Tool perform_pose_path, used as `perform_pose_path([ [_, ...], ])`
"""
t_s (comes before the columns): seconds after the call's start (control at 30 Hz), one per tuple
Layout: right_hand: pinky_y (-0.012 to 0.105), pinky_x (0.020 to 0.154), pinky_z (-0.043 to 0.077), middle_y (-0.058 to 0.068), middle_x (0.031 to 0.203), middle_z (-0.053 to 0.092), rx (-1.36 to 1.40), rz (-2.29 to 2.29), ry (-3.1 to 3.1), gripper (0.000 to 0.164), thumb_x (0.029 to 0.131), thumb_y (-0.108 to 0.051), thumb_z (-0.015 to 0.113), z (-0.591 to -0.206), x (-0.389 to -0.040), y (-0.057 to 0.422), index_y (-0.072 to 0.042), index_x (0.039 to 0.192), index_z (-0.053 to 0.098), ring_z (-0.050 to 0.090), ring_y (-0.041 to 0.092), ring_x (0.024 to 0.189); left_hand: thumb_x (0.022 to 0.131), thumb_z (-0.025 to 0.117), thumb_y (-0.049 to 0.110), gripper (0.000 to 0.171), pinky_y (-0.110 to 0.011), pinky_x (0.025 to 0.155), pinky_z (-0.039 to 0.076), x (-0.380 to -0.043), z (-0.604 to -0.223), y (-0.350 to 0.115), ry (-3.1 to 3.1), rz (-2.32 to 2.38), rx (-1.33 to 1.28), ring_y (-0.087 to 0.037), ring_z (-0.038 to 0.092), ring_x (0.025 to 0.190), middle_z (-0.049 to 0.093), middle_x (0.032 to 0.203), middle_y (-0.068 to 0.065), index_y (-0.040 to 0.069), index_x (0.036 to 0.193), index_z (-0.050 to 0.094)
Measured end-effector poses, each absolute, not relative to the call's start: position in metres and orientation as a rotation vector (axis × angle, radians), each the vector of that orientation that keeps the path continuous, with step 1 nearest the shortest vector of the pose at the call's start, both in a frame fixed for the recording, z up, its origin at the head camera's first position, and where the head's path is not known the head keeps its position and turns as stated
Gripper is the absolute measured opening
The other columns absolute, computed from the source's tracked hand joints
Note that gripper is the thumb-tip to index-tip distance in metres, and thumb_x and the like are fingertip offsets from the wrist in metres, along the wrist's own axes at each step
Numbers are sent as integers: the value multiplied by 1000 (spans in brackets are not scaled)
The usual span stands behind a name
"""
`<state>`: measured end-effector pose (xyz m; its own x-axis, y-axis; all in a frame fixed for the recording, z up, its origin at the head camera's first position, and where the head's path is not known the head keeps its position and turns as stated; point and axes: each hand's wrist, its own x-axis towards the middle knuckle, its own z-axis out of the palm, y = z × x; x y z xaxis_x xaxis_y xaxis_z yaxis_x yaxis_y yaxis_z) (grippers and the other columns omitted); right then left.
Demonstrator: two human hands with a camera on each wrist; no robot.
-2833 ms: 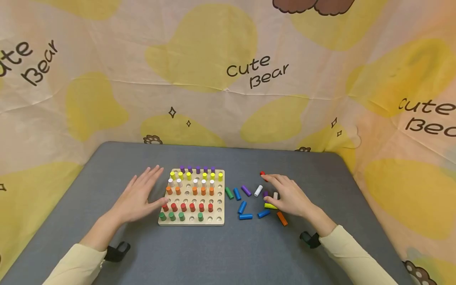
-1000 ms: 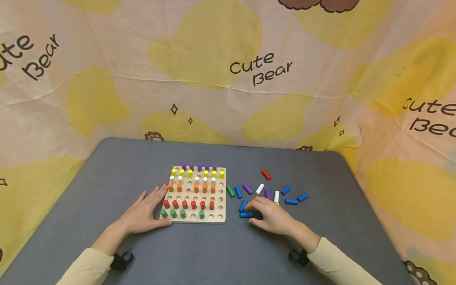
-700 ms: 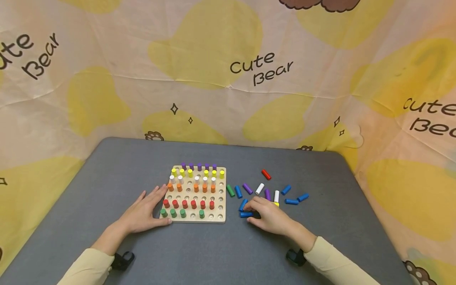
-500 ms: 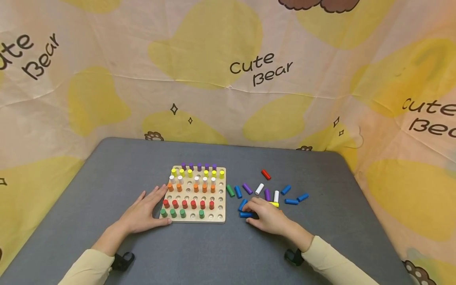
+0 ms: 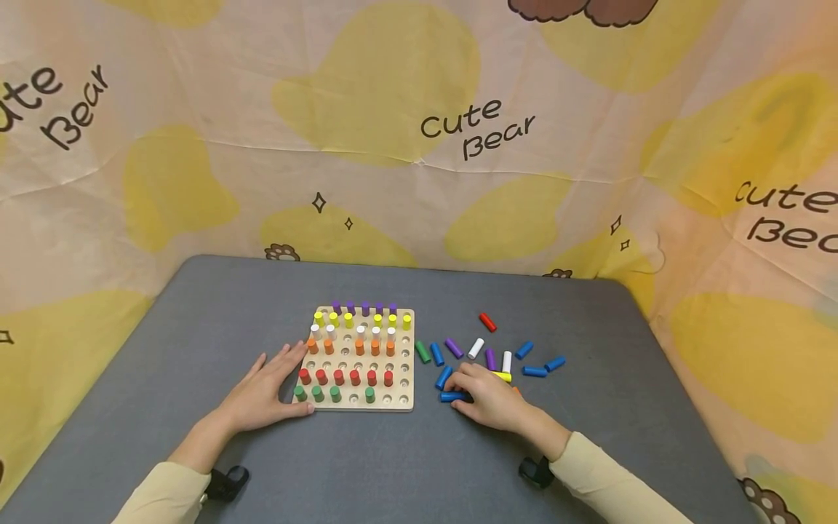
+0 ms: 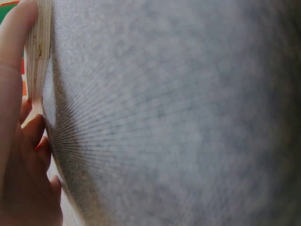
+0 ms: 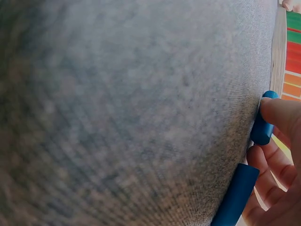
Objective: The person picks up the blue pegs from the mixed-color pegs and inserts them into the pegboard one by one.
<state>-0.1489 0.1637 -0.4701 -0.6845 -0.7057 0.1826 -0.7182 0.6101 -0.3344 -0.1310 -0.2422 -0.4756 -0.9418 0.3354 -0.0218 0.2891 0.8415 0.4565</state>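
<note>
In the head view my left hand (image 5: 258, 397) rests at the left side of the wooden pegboard (image 5: 407, 364), thumb at its front edge and fingers spread along its side. Rows of purple, yellow, white, orange, red and green pegs stand upright in the board, with several bare holes. My right hand (image 5: 487, 399), right of the board, pinches a blue peg (image 5: 453, 397) lying flat, thumb and forefinger at its right end. The right wrist view shows the thumb on this blue peg (image 7: 262, 123); a second blue peg (image 7: 235, 195) lies close under the other fingers.
Loose pegs lie around the right hand: red (image 5: 487, 322), green (image 5: 423, 352), white (image 5: 476, 348), purple (image 5: 454, 348), yellow (image 5: 502, 376) and several blue ones (image 5: 535, 371). An orange peg (image 5: 516, 391) is mostly hidden by the hand. A patterned cloth (image 5: 366, 87) hangs behind the grey table (image 5: 393, 466).
Since the first frame, my right hand has moved left and nearer onto the blue peg, uncovering other blue pegs. My left hand has come down to the board's edge. Little moves in the last second.
</note>
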Motion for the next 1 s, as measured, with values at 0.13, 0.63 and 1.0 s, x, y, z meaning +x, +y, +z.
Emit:
perform_pose_path([
  [0.13,19,67,46,-6,89,55,1231,612,-2812,17,80,-19,72,-470,-150,163,-17,96,65,48,4,77,67,66,67,106,-62,106,8,-131,-476,-242,2909,709,493,-36,19,138,26,151,-13,12,147,24],
  [0.63,17,68,46,-8,89,55,1233,650,-2810,16,81,-20,71,-465,-151,161,-19,96,65,48,3,77,66,65,68,107,-62,106,8,-133,-478,-244,2912,715,517,-36,19,139,25,151,-12,11,147,24],
  [1.0,18,71,47,-8,89,55,1205,753,-2799,17,81,-18,70,-459,-153,150,-20,97,64,52,5,79,66,66,67,106,-62,107,8,-133,-479,-245,2905,729,515,-36,19,139,24,151,-12,12,147,24],
])
